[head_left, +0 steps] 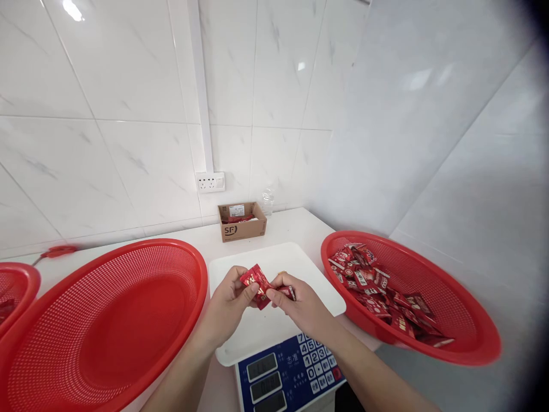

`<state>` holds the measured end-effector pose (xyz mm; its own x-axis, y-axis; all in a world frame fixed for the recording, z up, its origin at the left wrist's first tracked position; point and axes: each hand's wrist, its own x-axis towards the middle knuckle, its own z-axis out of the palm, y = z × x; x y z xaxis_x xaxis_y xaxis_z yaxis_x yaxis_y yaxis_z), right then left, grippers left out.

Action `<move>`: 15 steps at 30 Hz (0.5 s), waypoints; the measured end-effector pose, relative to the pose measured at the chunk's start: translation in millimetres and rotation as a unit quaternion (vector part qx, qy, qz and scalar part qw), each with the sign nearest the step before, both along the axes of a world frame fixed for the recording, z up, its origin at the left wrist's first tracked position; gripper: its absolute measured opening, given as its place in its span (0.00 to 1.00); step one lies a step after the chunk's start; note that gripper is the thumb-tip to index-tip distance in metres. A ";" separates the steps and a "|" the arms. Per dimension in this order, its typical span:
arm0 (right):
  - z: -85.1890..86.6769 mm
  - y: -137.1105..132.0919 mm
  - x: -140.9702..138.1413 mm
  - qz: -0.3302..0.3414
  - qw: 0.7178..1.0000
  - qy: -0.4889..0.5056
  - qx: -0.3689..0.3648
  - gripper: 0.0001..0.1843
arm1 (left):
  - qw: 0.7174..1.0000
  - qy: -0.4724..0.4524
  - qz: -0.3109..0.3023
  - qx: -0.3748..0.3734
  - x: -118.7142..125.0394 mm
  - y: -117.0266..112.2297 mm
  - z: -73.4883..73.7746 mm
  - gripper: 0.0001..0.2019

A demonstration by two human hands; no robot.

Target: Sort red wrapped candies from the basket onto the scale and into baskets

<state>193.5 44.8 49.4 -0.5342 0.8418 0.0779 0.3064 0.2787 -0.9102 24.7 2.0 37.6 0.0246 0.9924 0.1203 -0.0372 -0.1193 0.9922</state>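
Observation:
My left hand pinches a small red packet with gold print between thumb and fingers. Beside it, my right hand grips with thumb and fingers at the packet's right edge, and a second red packet pokes out of its curled fingers. Both hands are over the white tray of a scale, whose blue panel with keys and displays faces me. On the right, a red basket holds a heap of similar red packets.
To the left stands a large red mesh basket, with part of another basket at the far left edge. A cardboard box with red items sits by the tiled wall, a clear plastic piece behind it. A wall socket is above.

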 end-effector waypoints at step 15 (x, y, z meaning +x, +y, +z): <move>-12.5 12.1 20.2 -0.007 0.976 -0.205 0.072 0.35 | 0.871 0.468 0.144 0.042 -10.9 7.8 -16.5 0.19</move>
